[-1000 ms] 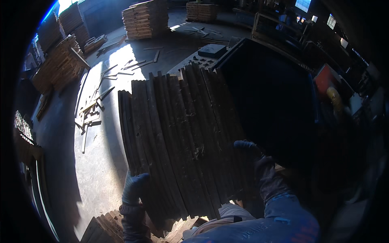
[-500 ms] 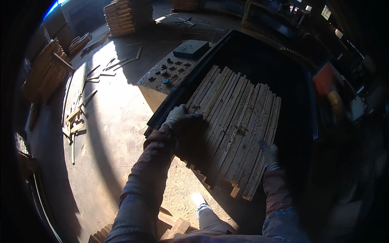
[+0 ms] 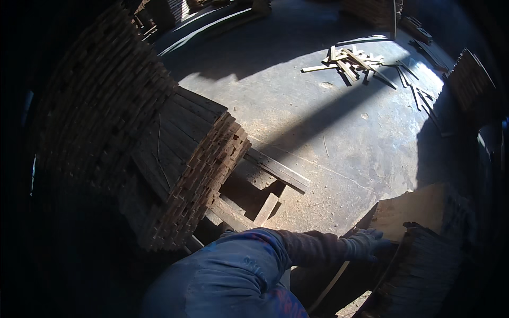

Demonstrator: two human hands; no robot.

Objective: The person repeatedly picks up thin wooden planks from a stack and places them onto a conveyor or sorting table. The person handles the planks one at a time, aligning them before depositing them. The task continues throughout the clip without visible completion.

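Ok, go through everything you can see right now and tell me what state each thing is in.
Slat bundle: slats side by side, in shadow.
Left hand: gloved, fingers extended, near that bundle; contact unclear.
Low stack: layered, slat ends uneven.
Tall stack: layered, standing, mostly shadowed.
Loose slats: scattered, some crisscrossed, mostly sunlit.
Floor: partly sunlit, partly shadowed.

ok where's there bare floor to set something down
The sunlit floor between the loose slats, the low planks and the tan panel looks mostly bare. It is crowded at left, among the board stacks, and around the left hand.
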